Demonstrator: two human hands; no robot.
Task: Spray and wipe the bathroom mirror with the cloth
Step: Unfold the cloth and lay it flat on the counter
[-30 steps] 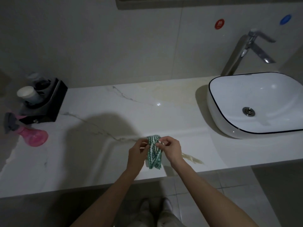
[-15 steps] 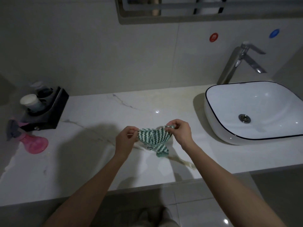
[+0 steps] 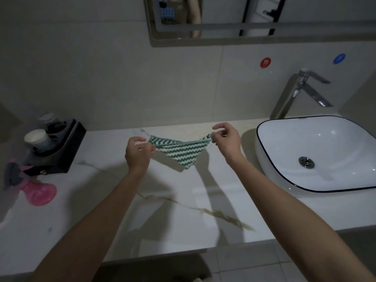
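Cloth (image 3: 180,150) hangs stretched between your left hand (image 3: 137,153) and right hand (image 3: 226,142) (each pinching a corner); fold it flat before wiping.

One sign carried a mark that could be partly made out. A round red sticker (image 3: 265,62) stood on the wall tile (image 3: 114,82), at about 1 o'clock from the frame centre, below the lower edge of the mirror (image 3: 254,21) and up-left of the tap (image 3: 301,92). It bore a single pale character, too blurred to be read. A round blue sticker (image 3: 339,58) stood on the same wall at about 2 o'clock, directly above the tap; any mark on it could not be resolved. No other text, brand, label or number was legible anywhere in the view.
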